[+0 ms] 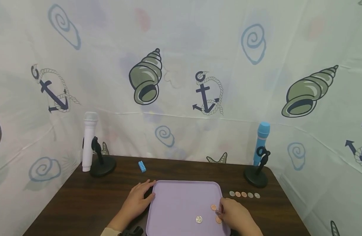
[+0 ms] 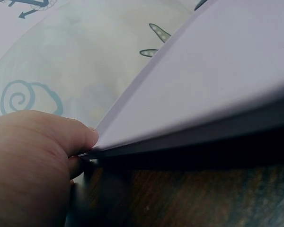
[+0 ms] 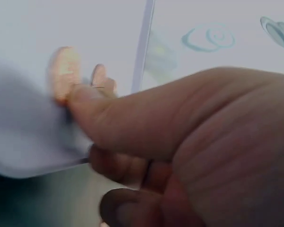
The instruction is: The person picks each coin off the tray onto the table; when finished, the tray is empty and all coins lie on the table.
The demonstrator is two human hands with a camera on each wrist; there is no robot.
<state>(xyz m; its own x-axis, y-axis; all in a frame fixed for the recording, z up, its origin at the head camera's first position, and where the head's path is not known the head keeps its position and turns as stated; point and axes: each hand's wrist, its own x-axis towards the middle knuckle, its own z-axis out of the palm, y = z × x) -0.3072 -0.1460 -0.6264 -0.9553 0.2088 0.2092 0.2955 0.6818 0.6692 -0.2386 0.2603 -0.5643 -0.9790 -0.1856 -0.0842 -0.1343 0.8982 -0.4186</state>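
Note:
A lilac tray (image 1: pixel 181 196) lies on the dark wooden table with several coins on it. My left hand (image 1: pixel 138 199) touches its far-left corner and left edge, fingers extended; in the left wrist view the thumb (image 2: pixel 80 135) meets the rim. Over the tray's right edge, my right hand (image 1: pixel 237 214) pinches a coin (image 1: pixel 218 212) seen nearly edge-on. Copper coins (image 1: pixel 213 207) lie beside those fingertips, and a silver-coloured coin (image 1: pixel 198 219) lies further left. In the right wrist view a copper coin (image 3: pixel 64 71) shows just beyond my thumb; the other fingers curl underneath.
Right of the tray runs a row of several coins (image 1: pixel 244 194). Behind it stands a blue microphone (image 1: pixel 260 141) in a black stand (image 1: pixel 255 177). At the back left are a white microphone (image 1: pixel 89 141), its black stand (image 1: pixel 102 167) and a small blue toy brick (image 1: pixel 142 166).

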